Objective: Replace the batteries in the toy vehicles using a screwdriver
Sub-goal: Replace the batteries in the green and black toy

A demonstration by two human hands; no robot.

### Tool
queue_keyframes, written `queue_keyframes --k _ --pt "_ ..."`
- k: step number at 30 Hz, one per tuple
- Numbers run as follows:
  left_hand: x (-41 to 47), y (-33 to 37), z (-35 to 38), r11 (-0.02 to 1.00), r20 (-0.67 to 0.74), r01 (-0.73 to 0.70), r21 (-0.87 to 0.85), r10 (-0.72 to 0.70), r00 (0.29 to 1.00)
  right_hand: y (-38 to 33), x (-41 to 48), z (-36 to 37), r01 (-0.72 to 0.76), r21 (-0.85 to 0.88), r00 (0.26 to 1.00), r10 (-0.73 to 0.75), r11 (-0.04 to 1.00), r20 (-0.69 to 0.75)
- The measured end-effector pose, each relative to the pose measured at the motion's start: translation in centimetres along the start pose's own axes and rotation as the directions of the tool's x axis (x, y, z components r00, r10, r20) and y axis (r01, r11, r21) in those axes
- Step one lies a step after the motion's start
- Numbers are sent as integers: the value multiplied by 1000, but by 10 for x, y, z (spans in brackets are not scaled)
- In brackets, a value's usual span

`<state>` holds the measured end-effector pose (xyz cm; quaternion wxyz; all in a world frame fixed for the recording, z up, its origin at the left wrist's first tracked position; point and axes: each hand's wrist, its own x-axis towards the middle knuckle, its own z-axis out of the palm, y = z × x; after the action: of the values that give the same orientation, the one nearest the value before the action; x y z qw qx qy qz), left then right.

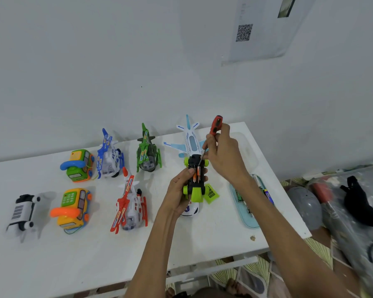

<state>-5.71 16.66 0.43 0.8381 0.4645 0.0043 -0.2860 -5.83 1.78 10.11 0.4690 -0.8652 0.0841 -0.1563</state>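
Both hands are busy in the head view, the only one supplied. The left hand (182, 191) is wrapped round an upturned toy car (194, 186), thumb laid on the black underside. The car is held low over the table (202, 237) near its right end, just in front of the plane (191, 140); whether its nose rests on the top can't be told. The right hand (222, 153) is closed round a red-handled screwdriver (216, 125), pinched pencil-style, with the shaft angled down so the tip sits at the far end of the open battery bay. Two batteries (196, 174) can be seen lying side by side in that bay, so the cover is off already. It's probably the flat green piece (211, 193) lying just beside the car's wheels, though that can't be confirmed. So the step in hand looks like cells being levered out with the tip rather than a screw being turned; old or new cells, hard to say. Next up, a gentle pry under one cell's end is called for, with the car steadied by the left hand so nothing gets flicked off the table. Fresh cells would then be fetched from the pale blue tray (246, 214), partly hidden under the right forearm, and polarity should be watched. Untouched on the left are three helicopters (110, 155), two phone buses (79, 165) and a black-and-white car (23, 211), all well apart from the hands.
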Motion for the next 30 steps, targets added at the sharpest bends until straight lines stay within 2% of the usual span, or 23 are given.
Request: queue_keyframes --k 5,9,12,15,17,19,24,30 --pt "-2 2 -1 1000 21 24 11 -24 999 -1 19 -10 -250 181 966 233 951 112" --pt "-2 2 3 998 -4 48 -32 -48 999 -1 18 -8 -278 218 960 261 935 105" --pt "0 4 5 994 -47 58 -90 -63 997 -6 5 -2 -148 355 988 156 923 6" --pt "4 7 3 987 -75 49 -153 -61 995 -8 -23 6 98 374 992 -59 922 -115" --pt "7 9 2 977 -73 40 -211 -57 996 -9 -42 9 188 364 981 -154 912 -119" --pt "9 11 1 975 -63 27 -221 -42 997 -7 -53 11 223 354 975 -201 908 -101" --pt "10 11 1 974 -46 28 -227 -39 998 3 -60 15 222 333 975 -208 916 -77" --pt "4 14 13 968 -49 51 -245 -65 997 14 -71 12 336 142 941 -340 931 3"
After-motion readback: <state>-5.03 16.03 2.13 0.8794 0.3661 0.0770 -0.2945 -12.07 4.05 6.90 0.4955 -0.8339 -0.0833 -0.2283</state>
